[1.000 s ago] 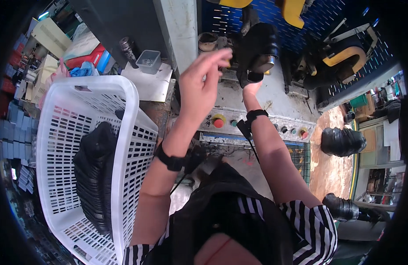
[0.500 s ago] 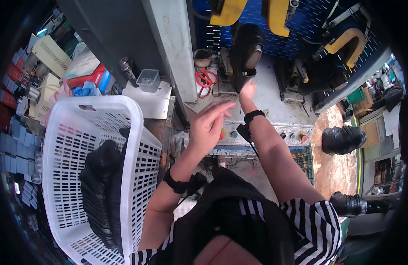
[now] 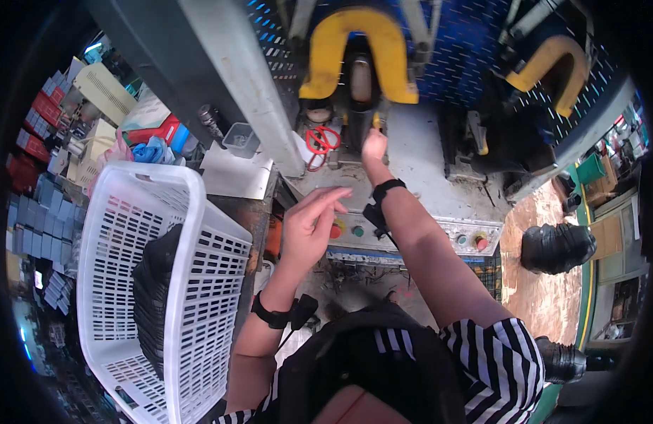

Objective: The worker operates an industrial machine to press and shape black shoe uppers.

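A black shoe (image 3: 359, 127) stands in the press with its pale underside (image 3: 361, 79) facing me, framed by the yellow U-shaped clamp (image 3: 354, 27). Beside the shoe's lower end, my right hand (image 3: 374, 146) is closed on a small lever with a yellow handle (image 3: 376, 119); its fingers are partly hidden. My left hand (image 3: 312, 222) hovers in front of the machine's front edge, fingers stretched out and nothing in it. Below its fingertips are a red button (image 3: 335, 231) and a green button (image 3: 358, 231) on the control panel.
Left of me stands a white plastic basket (image 3: 192, 212) holding black wrapped shoes (image 3: 155, 297). Red-handled scissors (image 3: 322, 141) and a clear tub (image 3: 241, 139) lie nearby. A second station with a yellow clamp (image 3: 559, 67) is at the right. A black bundle (image 3: 558, 247) is farther right.
My right hand has gone from the shoe's end to the lever beside it. The shoe now stands within the yellow clamp. My left hand stays stretched out, and the whole view has shifted.
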Demonstrator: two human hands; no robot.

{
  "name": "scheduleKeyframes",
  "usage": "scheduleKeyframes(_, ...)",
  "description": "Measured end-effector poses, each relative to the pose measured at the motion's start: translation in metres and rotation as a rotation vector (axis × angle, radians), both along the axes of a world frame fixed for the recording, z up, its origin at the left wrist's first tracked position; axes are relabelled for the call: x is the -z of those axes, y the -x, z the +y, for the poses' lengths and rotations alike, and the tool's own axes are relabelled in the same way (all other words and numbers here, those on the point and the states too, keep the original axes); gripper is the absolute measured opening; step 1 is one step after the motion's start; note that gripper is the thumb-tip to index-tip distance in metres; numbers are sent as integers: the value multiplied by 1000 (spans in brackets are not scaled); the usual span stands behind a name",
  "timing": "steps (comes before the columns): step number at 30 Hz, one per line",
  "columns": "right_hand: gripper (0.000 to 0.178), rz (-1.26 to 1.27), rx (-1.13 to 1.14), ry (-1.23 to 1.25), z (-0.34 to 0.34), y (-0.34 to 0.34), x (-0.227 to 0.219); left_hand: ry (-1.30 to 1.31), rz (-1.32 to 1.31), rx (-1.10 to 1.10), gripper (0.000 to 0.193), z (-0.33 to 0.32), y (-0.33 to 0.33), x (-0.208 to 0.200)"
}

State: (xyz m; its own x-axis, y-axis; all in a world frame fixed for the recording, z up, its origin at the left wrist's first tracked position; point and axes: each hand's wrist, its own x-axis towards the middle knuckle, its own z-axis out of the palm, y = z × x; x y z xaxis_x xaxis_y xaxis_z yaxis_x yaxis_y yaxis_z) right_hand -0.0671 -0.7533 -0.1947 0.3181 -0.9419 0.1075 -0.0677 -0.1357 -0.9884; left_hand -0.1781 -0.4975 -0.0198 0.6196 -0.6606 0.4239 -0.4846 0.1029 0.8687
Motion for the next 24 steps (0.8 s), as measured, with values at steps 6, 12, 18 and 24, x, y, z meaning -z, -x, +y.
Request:
scheduleKeyframes(6, 47, 136, -348, -129, -5, 58, 1, 11, -244, 104, 24, -111, 45, -26)
scheduleKeyframes(12, 31, -338, -699, -682, -5, 253, -2, -73, -320, 172, 25, -246, 106, -39)
scheduleKeyframes(18, 20, -280, -442, -807, -66, 393, 19, 172, -906, -355, 21, -305, 130, -21)
scheduleKeyframes(24, 22, -710, -190, -684, -100, 496, -18, 169, -938, -44, 38, -221, 176, -29)
